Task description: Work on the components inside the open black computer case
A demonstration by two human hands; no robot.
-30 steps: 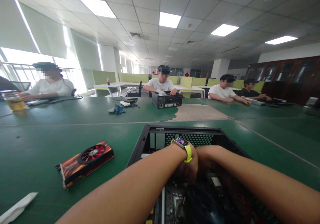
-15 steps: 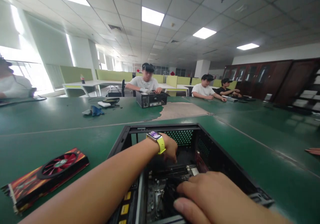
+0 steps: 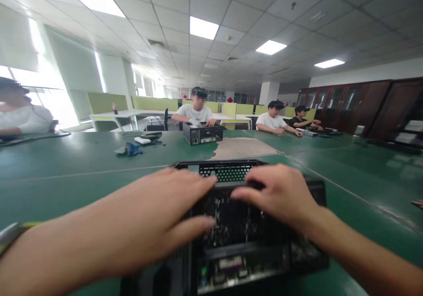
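Observation:
A black open computer case [image 3: 304, 256] lies in front of me, with a dark circuit board [image 3: 231, 219] inside. A port panel [image 3: 231, 263] with green and purple connectors faces my side. My left hand [image 3: 165, 208] is stretched flat across the left part of the case, thumb apart from the fingers, its tips near the perforated panel [image 3: 228, 174]. My right hand [image 3: 280, 190] has its fingers curled over the far right rim of the case, thumb toward the inside. Both hands are slightly blurred.
Across the green table [image 3: 82, 155] a person [image 3: 196, 111] works at another computer case [image 3: 203, 134]. More people sit at the left and right. A blue-grey cloth [image 3: 128, 149] and a white item [image 3: 142, 141] lie at the far left.
Both hands have come out of the case interior to its upper edges. The case has turned, its port panel now toward me. My left arm has drawn back; the graphics card is out of sight.

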